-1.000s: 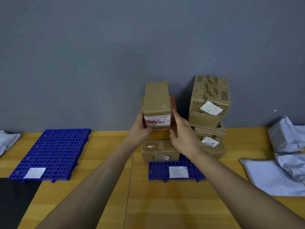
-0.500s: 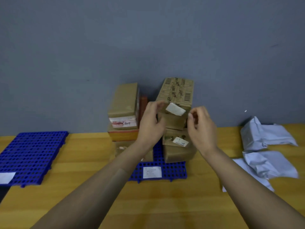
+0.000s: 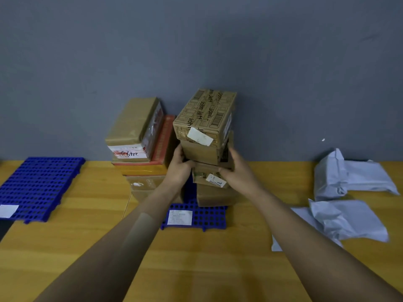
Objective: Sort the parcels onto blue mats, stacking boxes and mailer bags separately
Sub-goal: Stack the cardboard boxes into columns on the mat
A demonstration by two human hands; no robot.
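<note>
Two stacks of cardboard boxes stand on the middle blue mat (image 3: 209, 216). The left stack is topped by a plain brown box (image 3: 136, 125) over a red-edged box (image 3: 163, 147). A printed "John Jeff" box (image 3: 207, 112) tops the right stack. My left hand (image 3: 180, 165) and my right hand (image 3: 236, 168) grip a small labelled box (image 3: 209, 173) in the middle of the right stack, one on each side. A second blue mat (image 3: 37, 186) lies at the left with only a white label on it.
Several grey-white mailer bags (image 3: 346, 216) lie crumpled on the wooden table (image 3: 196, 269) at the right, one bulky bag (image 3: 331, 175) by the wall. A grey wall stands right behind the stacks.
Both hands left the plain brown box on the left stack, moved right, and now grip the sides of the right stack. The view shifted right.
</note>
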